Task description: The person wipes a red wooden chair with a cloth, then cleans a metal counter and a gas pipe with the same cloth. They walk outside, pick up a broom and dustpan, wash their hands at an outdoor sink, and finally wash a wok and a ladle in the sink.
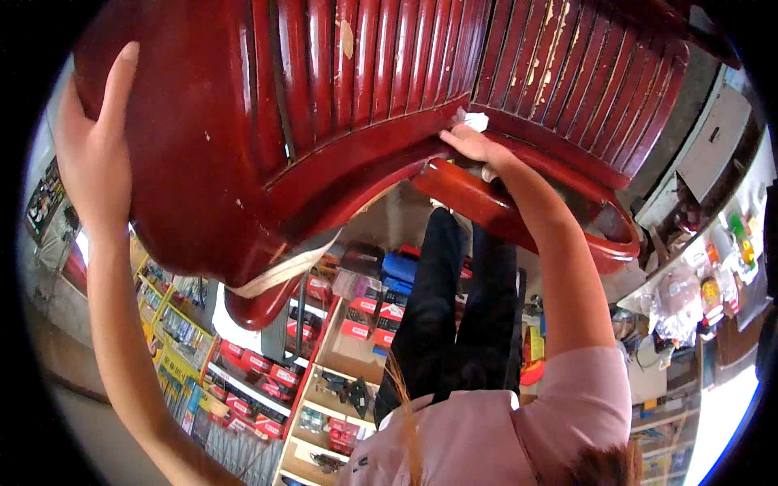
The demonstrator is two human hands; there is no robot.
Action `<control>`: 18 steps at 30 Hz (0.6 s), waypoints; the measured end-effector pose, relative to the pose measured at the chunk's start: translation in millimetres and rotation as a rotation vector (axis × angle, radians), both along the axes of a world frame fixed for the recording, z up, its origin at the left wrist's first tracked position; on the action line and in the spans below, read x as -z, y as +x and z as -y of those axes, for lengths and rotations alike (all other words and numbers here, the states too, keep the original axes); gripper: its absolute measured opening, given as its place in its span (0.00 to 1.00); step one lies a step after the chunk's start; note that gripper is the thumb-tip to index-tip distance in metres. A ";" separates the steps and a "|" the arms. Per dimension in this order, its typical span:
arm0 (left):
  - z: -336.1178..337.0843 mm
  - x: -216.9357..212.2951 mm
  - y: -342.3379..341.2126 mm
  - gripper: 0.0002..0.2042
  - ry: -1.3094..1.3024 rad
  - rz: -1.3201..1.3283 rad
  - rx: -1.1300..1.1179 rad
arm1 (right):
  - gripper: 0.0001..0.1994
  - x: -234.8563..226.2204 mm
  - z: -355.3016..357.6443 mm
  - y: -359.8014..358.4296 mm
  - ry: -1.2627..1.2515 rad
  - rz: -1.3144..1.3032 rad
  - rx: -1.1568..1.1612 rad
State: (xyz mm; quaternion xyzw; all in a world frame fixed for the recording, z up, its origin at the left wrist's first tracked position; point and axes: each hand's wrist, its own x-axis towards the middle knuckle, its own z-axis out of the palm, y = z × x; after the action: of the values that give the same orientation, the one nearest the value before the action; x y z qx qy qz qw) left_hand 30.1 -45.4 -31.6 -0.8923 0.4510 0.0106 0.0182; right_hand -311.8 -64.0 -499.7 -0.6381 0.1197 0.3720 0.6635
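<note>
A large glossy dark-red wooden chair [203, 138] with slatted panels and chipped paint fills the upper part of the view, tilted. At the far left my left hand [96, 166] grips its broad curved edge. The thumb lies along the red face, while the other fingers pass partly out of sight behind the edge. My right hand [478, 147] is on the inner corner where two slatted panels meet, closed over a crumpled white cloth or tissue [474, 121]. Beneath my right forearm runs a curved red armrest [478, 198]. A pale strap-like strip [284, 273] crosses the lower part of the chair.
Below stand shelves [324, 356] with several red boxes [267, 385] and blue packages [399, 267]. A yellow wire rack [174, 324] holds small goods at the left. On the right, a counter carries plastic bags [679, 296] and colourful items. My legs [429, 300] are under the chair.
</note>
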 end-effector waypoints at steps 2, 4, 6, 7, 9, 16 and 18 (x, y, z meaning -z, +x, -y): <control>-9.8 -0.9 -3.0 0.21 0.000 -0.005 -0.069 | 0.28 -2.0 -5.0 -14.4 -0.128 0.119 0.174; -2.7 8.7 0.2 0.23 -0.102 -0.008 -0.083 | 0.27 7.8 -4.4 -30.5 -0.307 0.085 0.173; -2.4 6.9 -2.9 0.23 -0.078 0.005 -0.082 | 0.27 -27.2 9.6 -20.5 -0.167 -0.039 -0.025; -3.7 3.7 -1.7 0.23 -0.043 0.019 -0.104 | 0.27 -53.9 15.4 -14.6 -0.138 -0.039 -0.032; -0.6 4.8 -0.6 0.24 0.006 0.016 -0.128 | 0.26 -85.4 6.7 -10.7 0.014 0.038 0.115; -7.7 16.4 -1.3 0.26 -0.011 0.062 -0.181 | 0.10 -162.2 -56.0 29.9 0.012 0.374 0.363; -2.9 17.5 -2.7 0.24 -0.024 0.060 -0.170 | 0.10 -190.7 -61.9 28.7 -0.255 0.288 0.490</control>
State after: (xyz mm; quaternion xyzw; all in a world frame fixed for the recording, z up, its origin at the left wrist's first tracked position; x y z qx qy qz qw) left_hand 27.4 -42.5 -49.1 -0.9274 0.3730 -0.0202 0.0202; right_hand -283.1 -2.1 -309.0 -0.7144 0.2201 0.0888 0.6582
